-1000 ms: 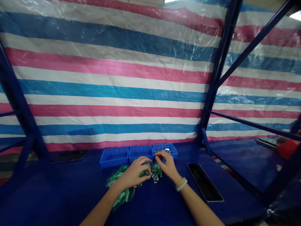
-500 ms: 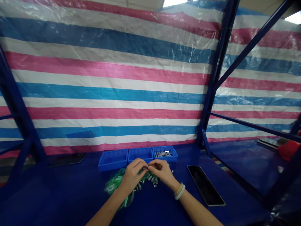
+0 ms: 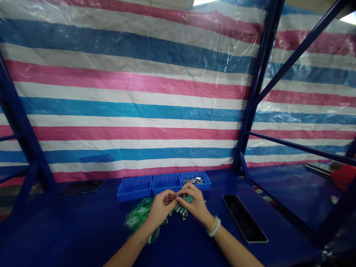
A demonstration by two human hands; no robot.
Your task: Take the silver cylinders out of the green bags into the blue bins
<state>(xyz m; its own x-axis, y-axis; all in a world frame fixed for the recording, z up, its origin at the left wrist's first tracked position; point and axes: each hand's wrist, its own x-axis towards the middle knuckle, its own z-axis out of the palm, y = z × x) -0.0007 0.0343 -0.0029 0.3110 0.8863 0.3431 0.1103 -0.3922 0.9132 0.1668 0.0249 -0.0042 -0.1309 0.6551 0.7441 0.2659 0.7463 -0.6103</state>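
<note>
At far left, a dark blue post (image 3: 30, 137), then a dark flat device (image 3: 82, 187) lying near the lower edge of the striped sheet (image 3: 133, 118). Next, a broad stretch of blue tabletop (image 3: 83, 222), open for movement up to the left tray (image 3: 134, 189). Left tray, middle tray (image 3: 167, 182) and right tray (image 3: 206, 187) in a row, rims just beside one another; loose metal pieces inside the right one. In front of the left tray, a green plastic bundle (image 3: 139, 217), partly behind the left forearm. Left hand (image 3: 161, 205) pinched shut, fingertips meeting those of the right hand (image 3: 196, 202), likewise pinched, around a small metal piece (image 3: 177, 196), mostly hidden. Below, near the fingers, a pile of metal pieces (image 3: 182, 211) on the tabletop. On the right wrist, a beaded bracelet (image 3: 214, 226). Farther right, an open strip of tabletop, then a black phone (image 3: 244, 218) lying at a slant; beyond, the right post (image 3: 250, 118) and side rails, limiting sideways reach. Compared with one second earlier: hands brought together from apart. Compared with half a second earlier: same pinch, trays and phone unmoved.
</note>
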